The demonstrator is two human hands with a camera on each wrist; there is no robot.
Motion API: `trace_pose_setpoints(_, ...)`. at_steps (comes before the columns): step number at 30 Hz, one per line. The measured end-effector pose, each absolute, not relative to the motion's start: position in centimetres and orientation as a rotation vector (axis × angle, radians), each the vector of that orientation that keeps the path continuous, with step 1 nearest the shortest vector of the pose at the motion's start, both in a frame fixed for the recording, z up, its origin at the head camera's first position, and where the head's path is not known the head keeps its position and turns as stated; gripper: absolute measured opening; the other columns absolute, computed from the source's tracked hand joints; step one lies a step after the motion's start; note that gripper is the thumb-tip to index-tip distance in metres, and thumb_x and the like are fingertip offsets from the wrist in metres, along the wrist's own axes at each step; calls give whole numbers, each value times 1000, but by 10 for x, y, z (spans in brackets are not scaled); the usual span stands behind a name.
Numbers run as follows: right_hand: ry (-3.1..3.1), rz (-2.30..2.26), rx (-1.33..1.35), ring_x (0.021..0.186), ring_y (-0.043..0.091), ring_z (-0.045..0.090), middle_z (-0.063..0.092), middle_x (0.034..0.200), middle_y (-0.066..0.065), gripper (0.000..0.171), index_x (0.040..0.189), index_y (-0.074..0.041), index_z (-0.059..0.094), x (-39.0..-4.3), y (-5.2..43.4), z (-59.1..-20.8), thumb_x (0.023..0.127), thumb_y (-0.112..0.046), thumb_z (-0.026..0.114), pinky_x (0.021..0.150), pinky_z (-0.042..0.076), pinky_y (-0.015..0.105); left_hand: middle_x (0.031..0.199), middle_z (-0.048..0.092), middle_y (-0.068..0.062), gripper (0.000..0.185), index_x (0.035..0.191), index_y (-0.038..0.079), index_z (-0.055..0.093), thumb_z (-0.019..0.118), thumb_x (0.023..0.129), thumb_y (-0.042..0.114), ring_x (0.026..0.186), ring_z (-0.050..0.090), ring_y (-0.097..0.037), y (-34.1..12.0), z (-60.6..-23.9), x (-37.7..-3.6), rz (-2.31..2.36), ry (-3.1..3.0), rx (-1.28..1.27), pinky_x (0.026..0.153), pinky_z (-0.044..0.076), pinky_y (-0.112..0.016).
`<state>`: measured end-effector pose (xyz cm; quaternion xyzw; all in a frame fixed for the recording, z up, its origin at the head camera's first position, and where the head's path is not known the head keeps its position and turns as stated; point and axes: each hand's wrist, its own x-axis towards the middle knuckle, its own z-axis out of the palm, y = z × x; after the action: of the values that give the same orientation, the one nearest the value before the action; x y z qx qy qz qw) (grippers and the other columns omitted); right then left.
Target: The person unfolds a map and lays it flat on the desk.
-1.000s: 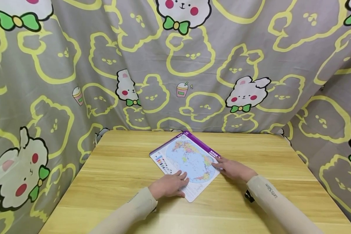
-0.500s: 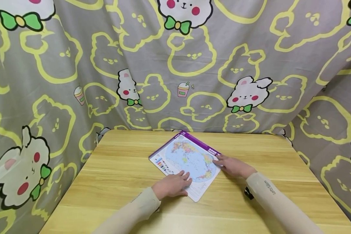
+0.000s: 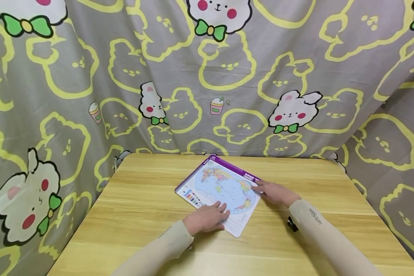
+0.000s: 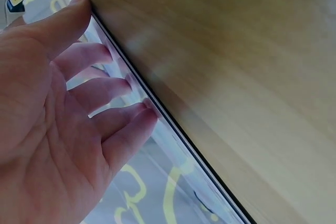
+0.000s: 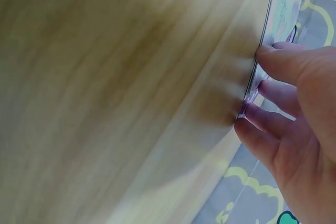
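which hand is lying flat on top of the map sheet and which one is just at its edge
The left hand lies flat on the map sheet, fingers spread over its near part. The right hand only touches the sheet's right edge with its fingertips.

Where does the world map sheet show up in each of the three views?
Head: world map sheet lies mid-table, turned at an angle, under both hands.
Left wrist: its glossy edge runs diagonally beside the left hand.
Right wrist: its edge at upper right, met by the right hand.
Shared landmark: the wooden table.
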<state>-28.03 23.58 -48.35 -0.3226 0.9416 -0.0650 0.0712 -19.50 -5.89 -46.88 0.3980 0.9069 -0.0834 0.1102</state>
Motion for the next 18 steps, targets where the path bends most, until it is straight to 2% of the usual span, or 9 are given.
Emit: trace_pose_setpoints(18, 2846, -151, -997, 123, 44, 45, 44, 139, 24, 36, 132, -11, 57, -293, 239, -483, 96, -7, 52, 99, 38, 55, 149, 37, -3, 53, 144, 25, 42, 50, 95, 45, 134, 36, -24, -45, -471, -192, -282, 2706, 1121, 102, 40, -38)
